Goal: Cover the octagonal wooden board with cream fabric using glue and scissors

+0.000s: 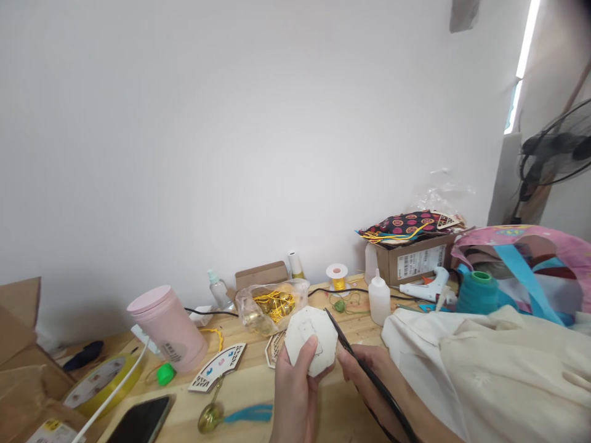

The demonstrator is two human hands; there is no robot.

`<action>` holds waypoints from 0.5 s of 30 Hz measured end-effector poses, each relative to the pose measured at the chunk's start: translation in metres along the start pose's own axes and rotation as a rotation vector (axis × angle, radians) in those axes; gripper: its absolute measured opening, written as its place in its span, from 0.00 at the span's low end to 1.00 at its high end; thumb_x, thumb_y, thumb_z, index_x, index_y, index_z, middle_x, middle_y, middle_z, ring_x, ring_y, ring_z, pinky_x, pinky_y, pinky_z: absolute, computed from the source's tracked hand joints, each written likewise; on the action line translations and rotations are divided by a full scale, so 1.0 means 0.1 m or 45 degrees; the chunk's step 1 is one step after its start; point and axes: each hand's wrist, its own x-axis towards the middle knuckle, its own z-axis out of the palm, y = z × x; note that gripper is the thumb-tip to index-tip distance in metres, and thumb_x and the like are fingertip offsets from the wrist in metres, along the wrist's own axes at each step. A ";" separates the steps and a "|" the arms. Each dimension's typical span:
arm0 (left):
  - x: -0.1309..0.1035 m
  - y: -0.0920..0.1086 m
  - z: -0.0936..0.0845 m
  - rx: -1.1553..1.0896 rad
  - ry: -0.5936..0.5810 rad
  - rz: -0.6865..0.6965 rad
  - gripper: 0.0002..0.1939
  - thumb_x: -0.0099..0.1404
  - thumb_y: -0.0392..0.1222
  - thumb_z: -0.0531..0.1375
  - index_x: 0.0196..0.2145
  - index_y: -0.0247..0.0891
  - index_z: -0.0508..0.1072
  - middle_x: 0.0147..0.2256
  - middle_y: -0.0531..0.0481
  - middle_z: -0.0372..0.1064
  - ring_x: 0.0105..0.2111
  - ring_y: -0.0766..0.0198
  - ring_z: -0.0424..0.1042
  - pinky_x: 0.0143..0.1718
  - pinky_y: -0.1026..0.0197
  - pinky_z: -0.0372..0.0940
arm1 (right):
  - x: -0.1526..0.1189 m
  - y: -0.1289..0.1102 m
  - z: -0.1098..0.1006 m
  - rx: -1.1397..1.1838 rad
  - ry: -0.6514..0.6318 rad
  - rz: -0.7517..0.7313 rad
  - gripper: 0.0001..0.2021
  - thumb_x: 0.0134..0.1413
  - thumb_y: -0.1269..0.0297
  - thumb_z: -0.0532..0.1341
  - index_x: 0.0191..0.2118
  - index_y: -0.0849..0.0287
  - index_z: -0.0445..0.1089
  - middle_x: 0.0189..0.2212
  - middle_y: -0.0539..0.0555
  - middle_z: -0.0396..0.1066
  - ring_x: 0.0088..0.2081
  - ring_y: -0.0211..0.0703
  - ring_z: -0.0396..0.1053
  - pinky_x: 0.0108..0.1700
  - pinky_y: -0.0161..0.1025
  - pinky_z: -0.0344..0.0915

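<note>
My left hand [299, 384] grips a white eight-sided panel [318, 329], thumb across its face, where a small rectangular outline shows. In my right hand [376, 375] is a long black pointed tool [346, 344]; its tip lies beside the panel's upper right edge, and its exact kind is unclear. Under the panel, a cut-out wooden frame [273, 351] is partly hidden. Left of my hands lies a fan-shaped wooden piece [219, 368] with coloured decoration. A gold bell [211, 417] with a blue tassel [249, 413] rests in front of it.
A pink tumbler [168, 329], a phone [141, 421] and yellow tape roll [104, 381] occupy the left side. Behind stand a bag of gold bells [272, 304], a thread spool [338, 280] and a white squeeze bottle [379, 298]. Pale cloth [498, 363] and a glue gun [427, 288] lie right.
</note>
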 end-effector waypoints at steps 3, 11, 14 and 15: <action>0.00 0.00 0.01 0.000 0.007 -0.001 0.22 0.52 0.36 0.61 0.46 0.37 0.64 0.35 0.47 0.72 0.33 0.63 0.71 0.30 0.65 0.67 | 0.00 -0.01 0.02 -0.046 0.079 0.057 0.21 0.50 0.46 0.45 0.17 0.57 0.49 0.16 0.45 0.43 0.20 0.34 0.45 0.20 0.33 0.42; 0.04 0.03 -0.03 -0.171 0.036 -0.085 0.16 0.53 0.28 0.58 0.41 0.35 0.67 0.28 0.50 0.73 0.25 0.69 0.72 0.22 0.71 0.66 | 0.00 0.04 0.08 0.393 0.129 0.287 0.22 0.46 0.42 0.48 0.20 0.57 0.58 0.11 0.41 0.48 0.12 0.31 0.46 0.13 0.29 0.45; 0.08 0.09 -0.07 -0.360 0.083 -0.254 0.11 0.55 0.24 0.54 0.35 0.32 0.69 0.24 0.48 0.73 0.22 0.68 0.72 0.16 0.72 0.64 | 0.02 0.04 0.07 0.754 0.016 0.430 0.22 0.44 0.42 0.50 0.25 0.58 0.62 0.10 0.40 0.51 0.10 0.28 0.46 0.10 0.26 0.46; 0.09 0.10 -0.09 -0.421 0.083 -0.315 0.10 0.56 0.24 0.52 0.33 0.31 0.69 0.24 0.47 0.74 0.21 0.67 0.72 0.14 0.72 0.64 | 0.03 0.05 0.06 0.857 -0.033 0.453 0.22 0.44 0.42 0.52 0.25 0.59 0.62 0.10 0.40 0.53 0.10 0.27 0.46 0.10 0.25 0.47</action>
